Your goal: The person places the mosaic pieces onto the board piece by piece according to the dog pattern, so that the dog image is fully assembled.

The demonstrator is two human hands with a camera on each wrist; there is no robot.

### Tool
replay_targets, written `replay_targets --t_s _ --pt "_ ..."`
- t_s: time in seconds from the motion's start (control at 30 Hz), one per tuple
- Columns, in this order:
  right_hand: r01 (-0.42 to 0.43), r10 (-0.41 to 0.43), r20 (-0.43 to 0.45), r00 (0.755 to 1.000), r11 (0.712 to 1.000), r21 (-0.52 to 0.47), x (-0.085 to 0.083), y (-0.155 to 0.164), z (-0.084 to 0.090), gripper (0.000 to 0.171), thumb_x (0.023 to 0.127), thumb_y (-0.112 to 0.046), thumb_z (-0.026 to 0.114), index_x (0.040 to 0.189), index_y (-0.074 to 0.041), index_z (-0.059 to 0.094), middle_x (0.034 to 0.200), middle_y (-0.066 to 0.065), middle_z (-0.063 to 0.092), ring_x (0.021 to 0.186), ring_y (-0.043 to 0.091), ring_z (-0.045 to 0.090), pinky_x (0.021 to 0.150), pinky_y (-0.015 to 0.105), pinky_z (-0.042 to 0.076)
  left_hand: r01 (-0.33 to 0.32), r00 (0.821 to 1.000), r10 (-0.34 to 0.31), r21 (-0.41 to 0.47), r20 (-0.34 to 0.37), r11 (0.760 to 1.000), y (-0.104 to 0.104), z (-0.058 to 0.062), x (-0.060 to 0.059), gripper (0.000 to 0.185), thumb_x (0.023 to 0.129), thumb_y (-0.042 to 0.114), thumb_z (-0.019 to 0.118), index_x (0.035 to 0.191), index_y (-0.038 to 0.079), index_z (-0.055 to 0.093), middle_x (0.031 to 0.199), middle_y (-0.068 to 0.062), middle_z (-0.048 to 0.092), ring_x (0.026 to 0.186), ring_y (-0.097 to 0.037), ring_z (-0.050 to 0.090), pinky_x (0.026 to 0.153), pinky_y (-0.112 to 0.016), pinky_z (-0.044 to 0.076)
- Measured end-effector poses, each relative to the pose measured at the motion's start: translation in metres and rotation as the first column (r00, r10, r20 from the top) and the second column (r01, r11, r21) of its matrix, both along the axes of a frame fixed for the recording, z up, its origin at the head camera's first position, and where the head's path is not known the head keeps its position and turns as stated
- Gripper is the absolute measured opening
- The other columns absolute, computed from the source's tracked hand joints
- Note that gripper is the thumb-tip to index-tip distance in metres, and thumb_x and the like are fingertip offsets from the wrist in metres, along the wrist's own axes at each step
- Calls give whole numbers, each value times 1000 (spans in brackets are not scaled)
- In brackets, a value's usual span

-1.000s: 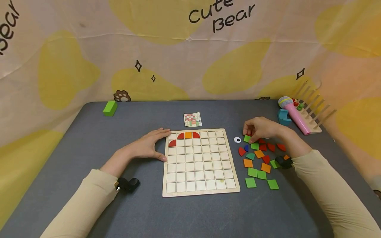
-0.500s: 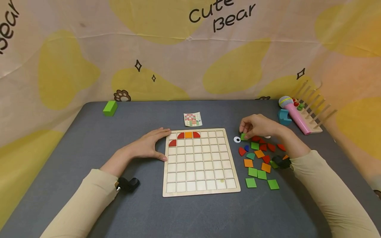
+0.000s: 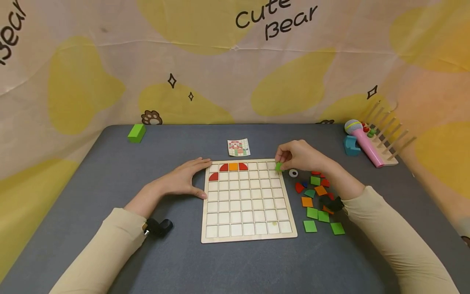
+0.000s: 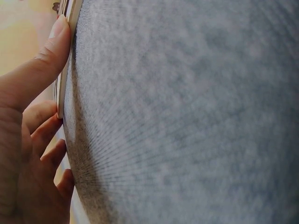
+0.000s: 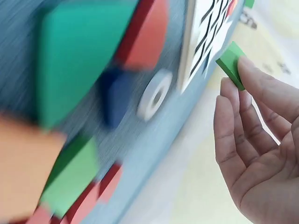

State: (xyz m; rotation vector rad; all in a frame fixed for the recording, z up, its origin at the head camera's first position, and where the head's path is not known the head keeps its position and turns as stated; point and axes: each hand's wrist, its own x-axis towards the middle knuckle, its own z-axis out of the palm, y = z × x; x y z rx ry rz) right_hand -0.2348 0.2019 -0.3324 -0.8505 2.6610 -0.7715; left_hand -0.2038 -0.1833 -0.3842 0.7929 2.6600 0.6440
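**Green tile comes to the board**

Now the right hand [image 3: 299,155] pinches a small green square tile [image 3: 278,166] between thumb and fingertips, just above the upper right corner of the wooden grid board [image 3: 247,237]. A second ago this hand was over the pile of loose tiles [image 3: 316,202] on the grey desk [image 3: 110,171], so the tile is picked and carried toward the grid. The left hand [image 3: 183,179] lies flat, fingers spread, against the board's left edge, as before. Three red quarter pieces and one orange tile [image 3: 233,166] sit in the top rows. A white ring [image 3: 293,173] lies beside the board.
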Motion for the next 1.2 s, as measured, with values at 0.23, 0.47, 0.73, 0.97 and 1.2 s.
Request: replay_targets --t_s 0.23,0.47,0.73,0.97,1.2 --pt "-43 43 -5 999 997 -64 4 -39 -3 14 81 -7 80 90 -14 71 82 1 69 76 12 61 69 25 53 2 1000 -2 -2 -10 1000 0 0 0 107 71 49 85 155 8 33 163 -13 30 154 -40 19 121 -62 22" --pt "-98 101 27 995 990 -104 5 -73 -3 8 87 -9 74 93 -13 72 85 0 71 77 11 63 72 26 53 9 1000 -9 -3 -11 1000 0 -1 0 107 71 50 84 155 8 32 163 -14 30 153 -40 19 121 -62 22" --pt "-120 126 38 991 986 -116 3 -111 0 9 88 -7 72 95 -13 74 86 2 72 77 10 64 72 23 52 9 1000 -9 8 -10 1000 0 -1 -1 107 71 50 85 154 7 33 162 -14 31 153 -41 19 121 -62 22" --pt "-142 149 59 987 983 -119 0 -137 -3 12 86 -4 73 97 -9 75 95 4 76 86 10 69 80 21 55 15 1000 -15 20 -5 1000 0 1 0 106 71 48 85 154 7 33 163 -13 31 153 -41 19 121 -62 22" --pt "-159 167 69 984 982 -103 2 -155 -7 13 84 -1 74 95 -7 76 92 5 77 82 9 70 76 18 54 16 1000 -16 13 1 1000 0 2 1 107 71 48 85 155 8 32 163 -13 30 154 -40 18 122 -62 20"
